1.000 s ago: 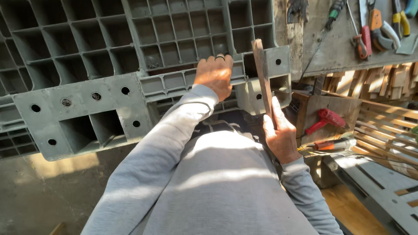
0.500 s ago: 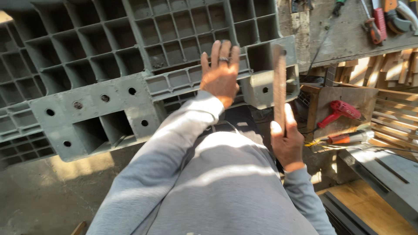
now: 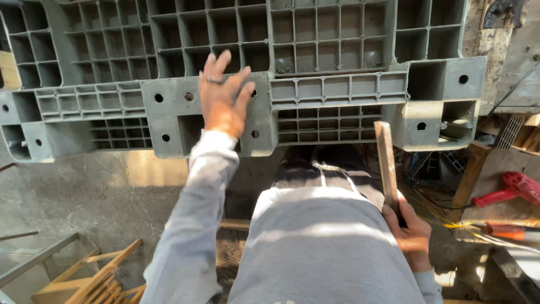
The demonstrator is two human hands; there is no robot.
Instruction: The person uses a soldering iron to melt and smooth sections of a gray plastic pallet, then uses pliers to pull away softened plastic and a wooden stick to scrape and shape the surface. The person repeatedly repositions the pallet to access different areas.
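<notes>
A large grey plastic pallet (image 3: 337, 90) with a grid of open cells fills the top of the view. My left hand (image 3: 222, 95) rests flat against its middle block, fingers spread, a ring on one finger. Low on the right, my right hand (image 3: 410, 233) grips the lower end of a narrow wooden stick (image 3: 386, 163) that points up toward the pallet's lower edge. My grey-sleeved arms and grey top fill the lower middle.
A red power tool (image 3: 514, 188) and an orange-handled tool (image 3: 506, 231) lie among cables at the right. Wooden frame pieces (image 3: 90, 281) sit at the lower left on the concrete floor (image 3: 95, 202). A worn bench surface (image 3: 506, 39) is at the top right.
The view has swung right, so the pallet sits more centred. My left hand has slid along the pallet's block and stays spread; my right hand has lowered the wooden stick.
</notes>
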